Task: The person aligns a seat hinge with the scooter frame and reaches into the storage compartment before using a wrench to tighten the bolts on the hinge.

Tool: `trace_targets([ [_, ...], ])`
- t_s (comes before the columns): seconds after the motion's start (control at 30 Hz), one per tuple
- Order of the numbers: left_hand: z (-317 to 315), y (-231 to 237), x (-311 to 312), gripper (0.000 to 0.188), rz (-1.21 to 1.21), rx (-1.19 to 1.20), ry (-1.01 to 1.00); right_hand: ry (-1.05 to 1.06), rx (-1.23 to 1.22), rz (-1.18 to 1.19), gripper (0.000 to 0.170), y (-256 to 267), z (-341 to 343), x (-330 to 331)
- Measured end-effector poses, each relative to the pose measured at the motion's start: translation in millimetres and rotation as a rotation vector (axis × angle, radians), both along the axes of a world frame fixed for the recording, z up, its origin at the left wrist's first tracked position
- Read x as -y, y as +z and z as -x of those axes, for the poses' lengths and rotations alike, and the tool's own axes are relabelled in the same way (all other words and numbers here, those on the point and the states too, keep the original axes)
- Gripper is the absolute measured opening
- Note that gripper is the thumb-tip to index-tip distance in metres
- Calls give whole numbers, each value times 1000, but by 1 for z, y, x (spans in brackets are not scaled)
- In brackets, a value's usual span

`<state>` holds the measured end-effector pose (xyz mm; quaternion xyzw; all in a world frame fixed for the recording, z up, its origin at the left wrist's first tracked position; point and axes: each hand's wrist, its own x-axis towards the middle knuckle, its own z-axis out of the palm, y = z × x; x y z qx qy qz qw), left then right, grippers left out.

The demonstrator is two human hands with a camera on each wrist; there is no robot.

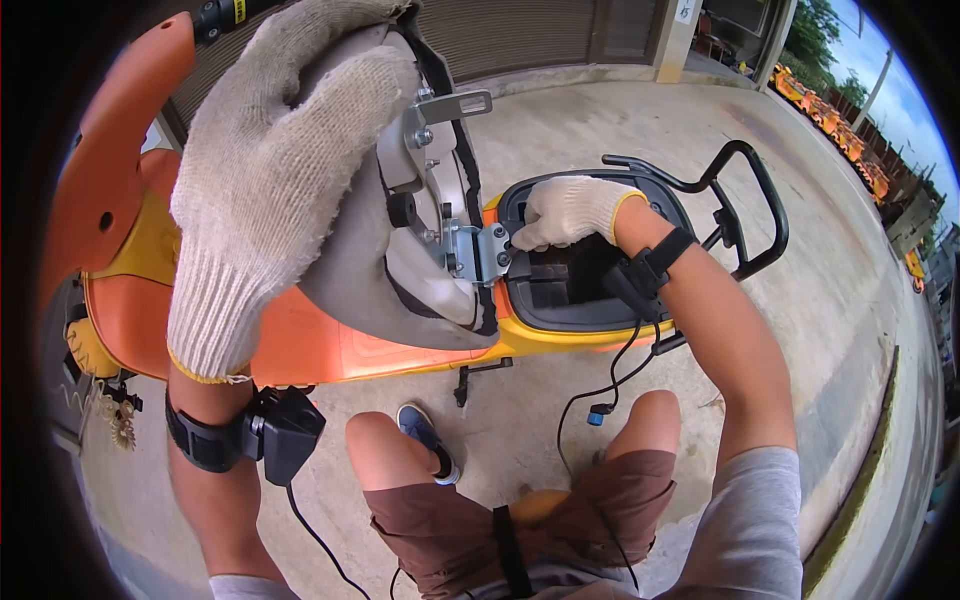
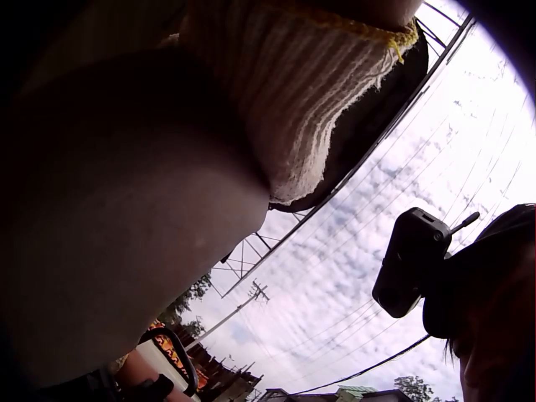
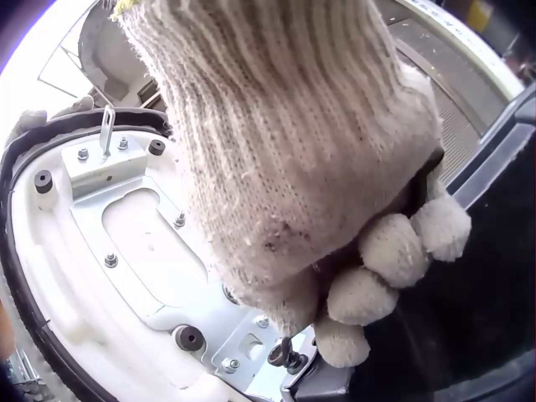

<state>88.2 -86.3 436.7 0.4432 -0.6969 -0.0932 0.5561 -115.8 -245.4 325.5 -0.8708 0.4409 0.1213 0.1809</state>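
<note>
A grey scooter seat [image 1: 350, 305] is tipped up, its pale underside [image 3: 75, 310] and metal brackets facing the right hand. The left hand [image 1: 260, 180], in a knit glove, grips the seat's upper edge, thumb over the rim. In the left wrist view the glove cuff [image 2: 327, 75] lies against the seat's dark outer surface [image 2: 142, 226]. The gloved right hand [image 1: 575, 212] is at the metal hinge [image 1: 480, 252], over the black storage compartment [image 1: 600, 323]. Its thumb and curled fingertips pinch a small bolt [image 3: 289, 356] at the hinge; the bolt is partly hidden.
The orange and yellow scooter body [image 1: 390, 350] stands crosswise before the person's knees. A black rear rack [image 1: 770, 200] juts out to the right. Cables [image 1: 575, 400] hang from the wrist cameras. Behind is a shutter [image 1: 530, 45] beyond the concrete ground [image 1: 590, 120].
</note>
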Motion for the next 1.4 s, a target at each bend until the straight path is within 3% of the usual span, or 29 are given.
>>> trace_targets([
  [0.27,-2,-2,-4,50,-17,-44,24,-36,31,10,50,-8,11,5],
  [0.33,-4,-1,-3,51,-31,-49,23,34,-72,239,49,-17,16,5],
  [0.37,0,-1,-4,51,-39,-50,18,30,-70,233,49,-23,20,6],
  [0.47,1,-1,-4,51,-40,-59,16,-107,50,-141,43,-32,29,16],
  [0.67,0,0,-3,52,-64,-84,35,-77,301,-197,34,-24,41,-3],
  [0.73,3,-1,-5,52,-68,-91,34,-342,440,-236,31,-22,37,-20],
  [0.8,0,-2,-7,53,-68,-99,38,-315,347,-169,32,-27,36,-22],
  [0.87,3,-1,-10,51,-62,-82,42,-11,539,242,37,-52,40,-16],
  [0.9,4,-1,-11,49,-57,-65,41,-158,431,100,38,-36,34,-24],
  [1.03,0,-6,-8,48,115,101,-95,-14,448,134,37,-43,36,-17],
  [1.1,4,-1,-6,45,-40,-81,23,48,346,260,31,-40,30,-20],
  [1.33,14,-2,-7,41,5,-90,32,65,27,223,35,-7,10,-15],
  [1.4,17,0,-8,40,-39,-83,20,32,51,199,38,-6,6,-5],
])
